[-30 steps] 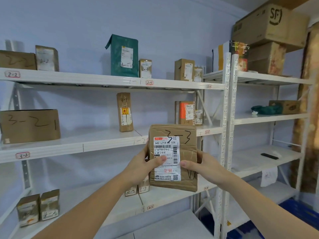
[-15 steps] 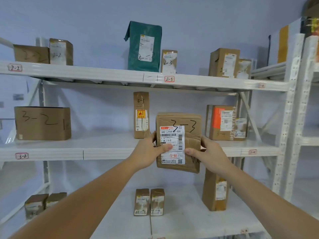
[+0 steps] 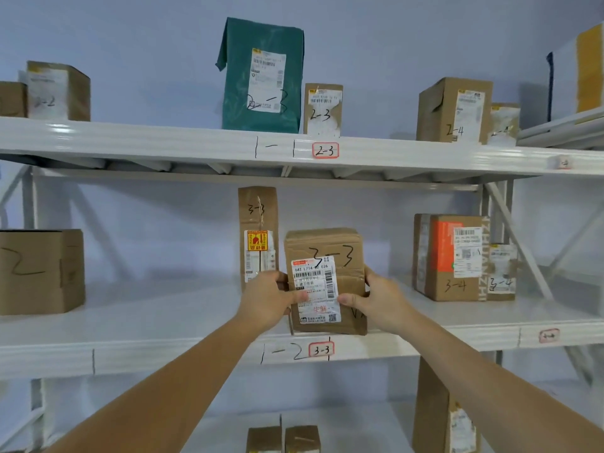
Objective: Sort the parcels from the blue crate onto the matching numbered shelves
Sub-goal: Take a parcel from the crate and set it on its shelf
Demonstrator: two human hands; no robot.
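On the far left of the middle shelf stands a large brown box with a handwritten number on its face, cut off by the frame edge. Above it, on the top shelf, a taped box reads 2-2. Toward the centre of the top shelf, a green bag marked 2-3 stands upright, touching or just beside a small box also marked 2-3; a red-bordered 2-3 tag sits on the shelf edge below them.

On the middle shelf a tall, narrow box marked 3-3 stands upright near the back. Just in front of it and to its right, the left hand grips the left side of the parcel, thumb laid across its white shipping label. The parcel, marked 3-3, is upright at the front of the middle shelf, directly above the 3-3 tag; whether its base rests on the shelf cannot be told. The right hand grips the parcel's right side, thumb on the label.

Further right on the middle shelf, a box with an orange panel and a smaller box touching it are both marked 3-4. Above them, two boxes marked 2-4 stand on the top shelf.
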